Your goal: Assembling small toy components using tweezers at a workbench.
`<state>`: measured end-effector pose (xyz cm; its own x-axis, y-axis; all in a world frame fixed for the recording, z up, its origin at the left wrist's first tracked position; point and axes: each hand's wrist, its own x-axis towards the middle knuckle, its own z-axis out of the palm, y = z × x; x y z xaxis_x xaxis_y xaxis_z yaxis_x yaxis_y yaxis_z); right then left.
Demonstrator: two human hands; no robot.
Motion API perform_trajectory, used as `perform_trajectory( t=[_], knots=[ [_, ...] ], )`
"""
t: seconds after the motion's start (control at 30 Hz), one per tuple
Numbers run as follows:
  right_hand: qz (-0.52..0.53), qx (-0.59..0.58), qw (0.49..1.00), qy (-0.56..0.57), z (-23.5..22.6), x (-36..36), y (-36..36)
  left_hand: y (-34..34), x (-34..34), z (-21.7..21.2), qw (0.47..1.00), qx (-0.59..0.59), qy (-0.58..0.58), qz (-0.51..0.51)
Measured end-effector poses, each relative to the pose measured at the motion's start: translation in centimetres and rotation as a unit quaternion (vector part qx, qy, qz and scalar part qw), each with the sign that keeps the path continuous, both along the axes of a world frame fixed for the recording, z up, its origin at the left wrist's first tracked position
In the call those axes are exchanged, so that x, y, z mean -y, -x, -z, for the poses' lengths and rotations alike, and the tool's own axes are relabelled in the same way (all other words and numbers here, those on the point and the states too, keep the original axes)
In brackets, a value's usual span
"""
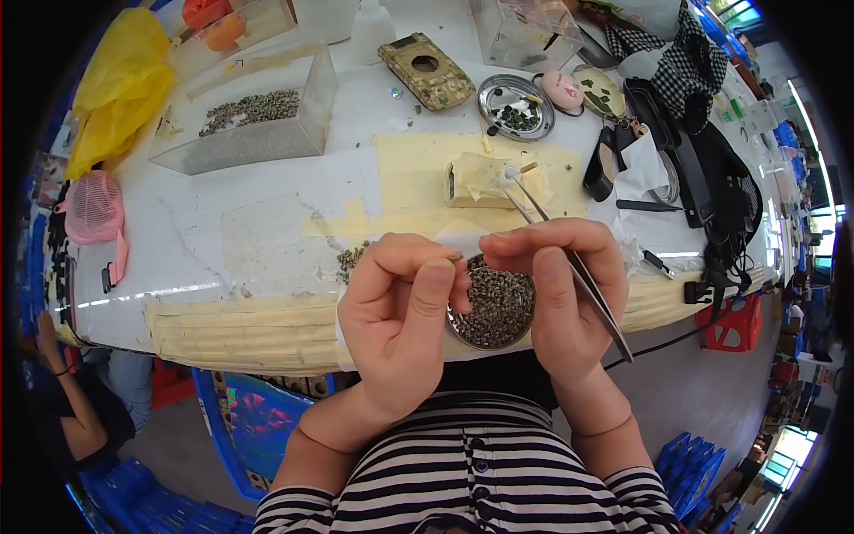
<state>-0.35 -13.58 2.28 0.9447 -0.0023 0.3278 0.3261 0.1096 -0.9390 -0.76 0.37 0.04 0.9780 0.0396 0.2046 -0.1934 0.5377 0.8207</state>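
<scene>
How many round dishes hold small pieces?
3: a silver metal dish, far side; a cream dish to its right; a round dish of metallic pieces, showing between left hand and right hand. Others may be hidden.

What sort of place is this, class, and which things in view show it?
Probably a small-parts workshop: the right hand holds tweezers, a round dish is full of tiny pieces, and a clear box holds more small pieces.
</scene>
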Motion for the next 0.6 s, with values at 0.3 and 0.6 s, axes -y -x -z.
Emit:
perform_trajectory(
  t=[0.3,0.6],
  knots=[
    [-0.020,0.059,0.998,0.002,0.13,-0.54,0.77,0.42,0.03,0.39,0.983,0.094,-0.143,-0.066],
    [-0.011,0.086,0.996,0.015,0.12,-0.14,1.11,0.94,0.02,0.49,0.940,0.140,-0.274,-0.148]
  ],
)
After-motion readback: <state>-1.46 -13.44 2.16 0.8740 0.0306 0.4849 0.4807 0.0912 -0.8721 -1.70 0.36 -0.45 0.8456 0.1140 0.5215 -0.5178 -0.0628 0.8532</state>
